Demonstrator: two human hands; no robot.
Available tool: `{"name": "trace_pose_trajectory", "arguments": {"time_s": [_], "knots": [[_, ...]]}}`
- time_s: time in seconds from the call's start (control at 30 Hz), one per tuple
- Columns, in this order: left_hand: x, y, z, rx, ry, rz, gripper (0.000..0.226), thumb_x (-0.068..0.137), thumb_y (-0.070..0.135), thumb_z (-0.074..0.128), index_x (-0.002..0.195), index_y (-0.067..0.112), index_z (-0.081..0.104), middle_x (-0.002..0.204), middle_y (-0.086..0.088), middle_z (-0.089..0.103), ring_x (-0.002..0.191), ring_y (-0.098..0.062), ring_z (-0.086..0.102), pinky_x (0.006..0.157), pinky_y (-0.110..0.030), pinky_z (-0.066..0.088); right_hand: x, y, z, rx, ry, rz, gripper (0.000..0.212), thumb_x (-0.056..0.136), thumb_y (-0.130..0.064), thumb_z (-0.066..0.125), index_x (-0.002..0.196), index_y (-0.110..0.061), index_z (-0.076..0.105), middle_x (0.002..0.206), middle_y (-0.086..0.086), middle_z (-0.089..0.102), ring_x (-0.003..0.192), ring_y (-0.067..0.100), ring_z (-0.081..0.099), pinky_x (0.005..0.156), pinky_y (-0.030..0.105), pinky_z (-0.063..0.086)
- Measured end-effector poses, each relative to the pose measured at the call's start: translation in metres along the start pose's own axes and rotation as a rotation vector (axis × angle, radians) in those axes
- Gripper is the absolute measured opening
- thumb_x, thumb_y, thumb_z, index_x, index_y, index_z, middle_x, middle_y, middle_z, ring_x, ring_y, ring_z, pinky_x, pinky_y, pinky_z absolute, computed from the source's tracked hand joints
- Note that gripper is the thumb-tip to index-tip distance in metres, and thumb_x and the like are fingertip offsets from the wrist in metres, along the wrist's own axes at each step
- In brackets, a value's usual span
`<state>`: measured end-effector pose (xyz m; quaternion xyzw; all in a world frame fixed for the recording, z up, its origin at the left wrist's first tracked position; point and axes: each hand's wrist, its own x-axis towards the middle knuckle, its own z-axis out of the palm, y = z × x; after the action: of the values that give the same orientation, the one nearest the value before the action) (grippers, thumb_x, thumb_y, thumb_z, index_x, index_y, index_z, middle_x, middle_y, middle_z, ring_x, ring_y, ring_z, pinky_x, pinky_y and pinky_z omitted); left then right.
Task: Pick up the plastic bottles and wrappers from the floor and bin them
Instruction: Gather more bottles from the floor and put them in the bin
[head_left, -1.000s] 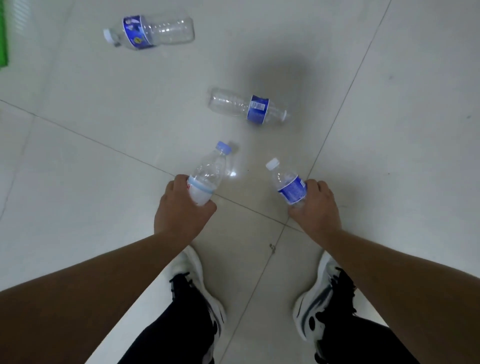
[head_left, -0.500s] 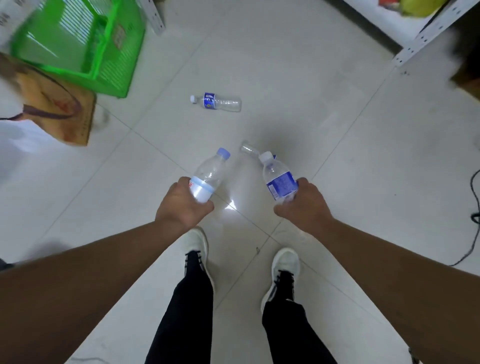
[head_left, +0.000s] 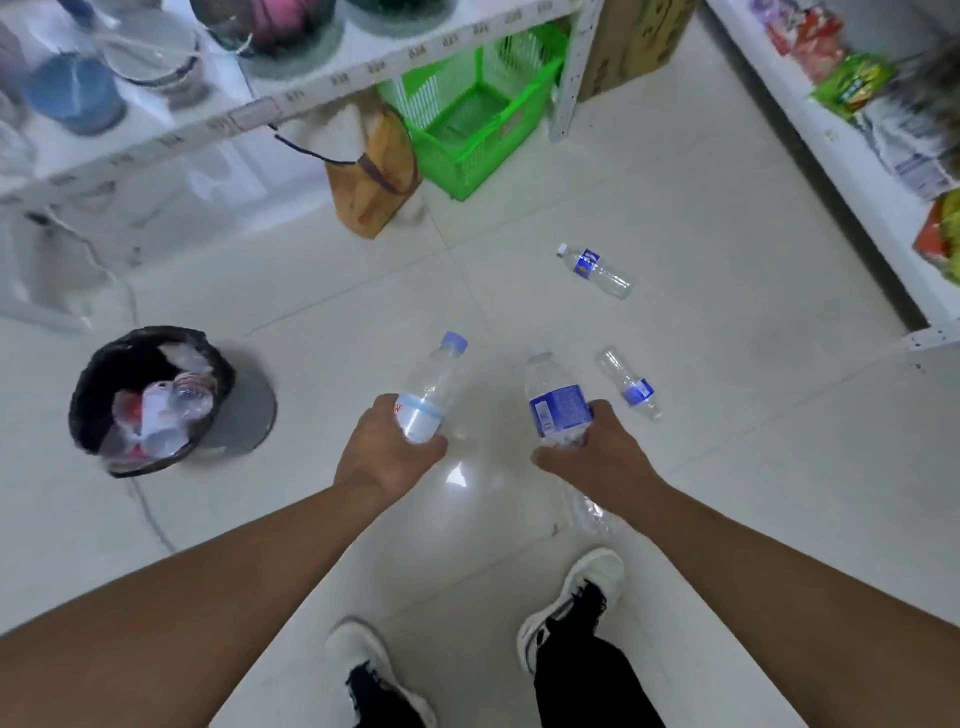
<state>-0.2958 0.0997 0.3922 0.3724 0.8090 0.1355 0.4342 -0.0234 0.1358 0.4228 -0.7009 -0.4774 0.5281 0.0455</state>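
My left hand (head_left: 382, 449) grips a clear bottle with a light-blue cap and pale label (head_left: 435, 384), held above the floor. My right hand (head_left: 597, 449) grips a clear bottle with a dark-blue label (head_left: 553, 400). Two more blue-labelled bottles lie on the white tiles: one just right of my right hand (head_left: 629, 384), one farther off (head_left: 595, 270). A round bin with a black liner (head_left: 96, 384) stands on the floor to the left and holds bottles and wrappers.
A white shelf unit with bowls (head_left: 291, 93) runs across the top left. Beneath it stand a green plastic basket (head_left: 478, 150) and a brown bag (head_left: 371, 192). A second shelf with snack packets (head_left: 852, 135) lines the right. My shoes (head_left: 571, 597) stand below.
My view has risen and turned left, bringing the bin and shelves into sight. Both hands have kept hold of their bottles and lifted them away from the floor.
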Motion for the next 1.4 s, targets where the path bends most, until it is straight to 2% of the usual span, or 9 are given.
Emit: {"name": "trace_pose_trajectory", "arguments": {"time_s": [0.1, 0.2, 0.3, 0.43, 0.5, 0.87, 1.13, 1.33, 1.4], "knots": [[0.000, -0.055, -0.052, -0.037, 0.064, 0.006, 0.059, 0.063, 0.055, 0.083, 0.111, 0.040, 0.051, 0.094, 0.018, 0.064, 0.072, 0.005, 0.062, 0.052, -0.018, 0.040, -0.005, -0.033, 0.062, -0.076, -0.054, -0.032, 0.058, 0.070, -0.044, 0.087, 0.114, -0.031, 0.051, 0.096, -0.003, 0.070, 0.082, 0.014, 0.069, 0.065, 0.031, 0.049], [-0.012, -0.117, -0.120, -0.109, 0.155, -0.023, 0.057, 0.066, 0.050, 0.086, 0.111, 0.037, 0.053, 0.093, 0.017, 0.063, 0.073, 0.007, 0.060, 0.053, -0.013, 0.038, -0.017, -0.074, 0.132, -0.080, -0.091, -0.070, 0.058, 0.069, -0.043, 0.089, 0.111, -0.033, 0.049, 0.097, 0.000, 0.071, 0.080, 0.019, 0.070, 0.076, 0.044, 0.059], [-0.027, -0.178, -0.192, -0.152, 0.225, -0.052, 0.041, 0.071, 0.043, 0.088, 0.095, 0.038, 0.055, 0.086, 0.015, 0.064, 0.070, 0.008, 0.063, 0.051, -0.012, 0.039, -0.035, -0.118, 0.195, -0.078, -0.142, -0.100, 0.063, 0.068, -0.046, 0.091, 0.112, -0.032, 0.049, 0.102, 0.002, 0.075, 0.089, 0.020, 0.076, 0.082, 0.049, 0.062], [-0.044, -0.249, -0.268, -0.207, 0.259, -0.137, 0.049, 0.077, 0.043, 0.087, 0.113, 0.027, 0.060, 0.095, 0.006, 0.068, 0.078, -0.009, 0.065, 0.060, -0.026, 0.043, -0.053, -0.171, 0.268, -0.114, -0.229, -0.112, 0.070, 0.069, -0.053, 0.091, 0.119, -0.028, 0.051, 0.104, -0.002, 0.079, 0.095, 0.019, 0.080, 0.089, 0.052, 0.061], [-0.049, -0.276, -0.292, -0.242, 0.297, -0.224, 0.055, 0.076, 0.046, 0.088, 0.116, 0.028, 0.054, 0.099, 0.008, 0.066, 0.083, -0.008, 0.064, 0.062, -0.029, 0.046, -0.057, -0.196, 0.298, -0.132, -0.267, -0.131, 0.067, 0.072, -0.052, 0.091, 0.121, -0.026, 0.053, 0.104, -0.002, 0.079, 0.093, 0.018, 0.080, 0.085, 0.048, 0.061], [0.000, -0.331, -0.320, -0.422, 0.308, -0.452, 0.062, 0.078, 0.043, 0.090, 0.125, 0.031, 0.049, 0.103, 0.011, 0.064, 0.084, -0.005, 0.065, 0.059, -0.024, 0.046, 0.003, -0.285, 0.391, -0.219, -0.419, -0.089, 0.053, 0.073, -0.042, 0.086, 0.115, -0.029, 0.056, 0.106, 0.003, 0.075, 0.090, 0.022, 0.075, 0.065, 0.035, 0.056], [0.083, -0.322, -0.330, -0.469, 0.316, -0.514, 0.066, 0.077, 0.041, 0.090, 0.129, 0.030, 0.052, 0.106, 0.006, 0.067, 0.086, -0.010, 0.067, 0.062, -0.028, 0.046, 0.067, -0.336, 0.438, -0.378, -0.570, -0.070, 0.062, 0.075, -0.041, 0.082, 0.126, -0.014, 0.060, 0.110, 0.012, 0.075, 0.081, 0.022, 0.067, 0.066, 0.034, 0.053], [0.151, -0.347, -0.333, -0.426, 0.231, -0.534, 0.073, 0.072, 0.042, 0.091, 0.131, 0.024, 0.052, 0.103, 0.006, 0.066, 0.083, -0.010, 0.066, 0.061, -0.030, 0.048, 0.107, -0.359, 0.509, -0.452, -0.574, -0.058, 0.059, 0.078, -0.038, 0.087, 0.126, -0.025, 0.056, 0.114, 0.007, 0.072, 0.093, 0.024, 0.070, 0.065, 0.033, 0.051], [0.179, -0.362, -0.336, -0.408, 0.196, -0.521, 0.073, 0.073, 0.042, 0.092, 0.133, 0.020, 0.055, 0.108, 0.001, 0.071, 0.089, -0.018, 0.071, 0.069, -0.035, 0.055, 0.126, -0.364, 0.538, -0.473, -0.557, -0.063, 0.064, 0.077, -0.038, 0.089, 0.129, -0.022, 0.056, 0.116, 0.009, 0.072, 0.096, 0.025, 0.071, 0.066, 0.033, 0.054]]}}
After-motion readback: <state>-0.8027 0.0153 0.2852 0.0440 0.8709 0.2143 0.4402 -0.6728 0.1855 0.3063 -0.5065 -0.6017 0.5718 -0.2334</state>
